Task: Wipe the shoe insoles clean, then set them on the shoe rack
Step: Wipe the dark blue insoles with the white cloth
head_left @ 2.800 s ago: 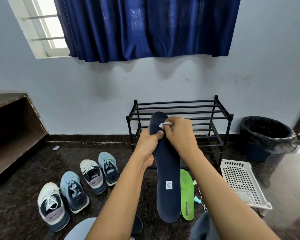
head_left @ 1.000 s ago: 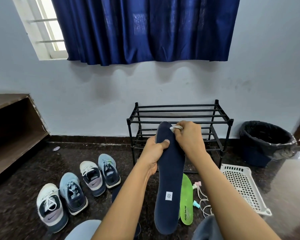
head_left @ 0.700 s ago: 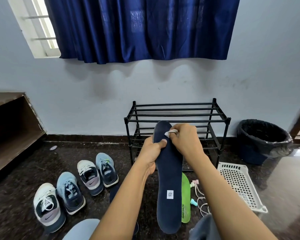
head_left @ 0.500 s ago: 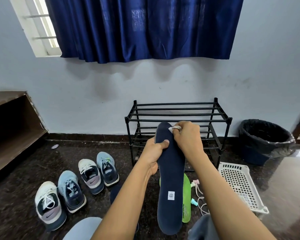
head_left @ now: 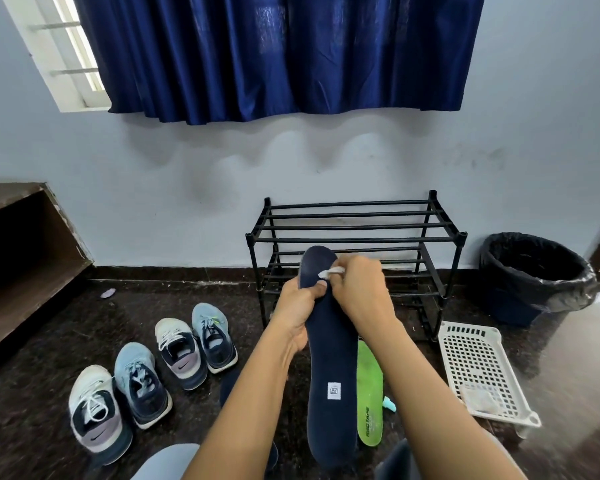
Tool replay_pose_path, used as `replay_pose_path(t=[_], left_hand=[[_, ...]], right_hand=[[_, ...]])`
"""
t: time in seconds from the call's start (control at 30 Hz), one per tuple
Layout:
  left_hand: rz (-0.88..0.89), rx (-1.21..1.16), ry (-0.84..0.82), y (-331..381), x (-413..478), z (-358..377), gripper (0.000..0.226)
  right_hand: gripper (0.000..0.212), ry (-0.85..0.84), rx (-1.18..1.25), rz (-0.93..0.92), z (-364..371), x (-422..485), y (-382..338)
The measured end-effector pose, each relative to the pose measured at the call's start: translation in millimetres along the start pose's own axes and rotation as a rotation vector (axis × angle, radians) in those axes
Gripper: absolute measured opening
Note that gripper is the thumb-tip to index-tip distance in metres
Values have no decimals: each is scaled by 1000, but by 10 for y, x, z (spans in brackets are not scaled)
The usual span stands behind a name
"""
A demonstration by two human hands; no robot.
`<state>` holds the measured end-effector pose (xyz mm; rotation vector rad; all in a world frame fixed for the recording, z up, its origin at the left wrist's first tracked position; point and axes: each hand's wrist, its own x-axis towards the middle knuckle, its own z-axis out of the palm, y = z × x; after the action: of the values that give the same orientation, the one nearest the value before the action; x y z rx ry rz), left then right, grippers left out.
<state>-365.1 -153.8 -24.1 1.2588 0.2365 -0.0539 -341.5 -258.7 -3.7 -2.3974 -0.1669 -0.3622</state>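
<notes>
Dark speckled floor meets a pale blue wall, and both hands are raised in front of them. The left hand grips the navy insole near its toe end, with the thumb curled across its face. The insole stands roughly upright, toe end far and heel end near. The right hand pinches a small white wipe in curled fingers and holds it against the insole just above the left thumb.

On the floor just right of the navy insole lies a green insole, partly hidden behind it. Beyond the hands, the black shoe rack stands against the wall, its bars bare where they show.

Right of the rack are a white perforated basket on the floor and, farther off, a black-lined bin. To the left, four sneakers sit in a row. A wooden shelf stands at the far left, and a blue curtain hangs over the window above.
</notes>
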Motion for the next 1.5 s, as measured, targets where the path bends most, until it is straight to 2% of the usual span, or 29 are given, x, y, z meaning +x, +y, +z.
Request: replay_pose_path(t=[0.07,0.3,0.4,0.47,0.53,0.67,0.8,0.93,1.13,1.3,1.43,1.5], left_hand=[[-2,7,11,-15,59,-20,21],[-47,9,10,-122,266,-73,20],[-51,-25,12,-150,341,-91,19],[-62,-67,21,-168,415,-120,18],[-83,-109,31,-198,500,-149,19],[-151,-198,60,-363,685,-214,22],[-199,-228,140,-656,953,-318,25],[-258,-230,283,-1029,1225,-500,24],[-407,-135,455,-1713,1559,-942,39],[-533,26,536,-2199,1689,-1229,50],[-611,93,587,-2594,1797,-1511,49],[-644,97,588,-2795,1874,-1673,47]], right_hand=[[11,-40,18,17,57,42,14],[13,-4,56,122,152,306,191],[14,-64,104,187,122,458,379],[16,-67,200,245,73,533,498],[7,-23,358,314,33,608,631],[18,-36,649,402,89,712,927],[13,-103,801,581,384,705,1255],[12,-145,761,687,798,603,1629],[16,-243,724,838,1373,425,2080],[14,-326,841,991,1780,264,2257],[4,-418,942,1080,1999,158,2270],[9,-468,961,1106,2114,94,2297]])
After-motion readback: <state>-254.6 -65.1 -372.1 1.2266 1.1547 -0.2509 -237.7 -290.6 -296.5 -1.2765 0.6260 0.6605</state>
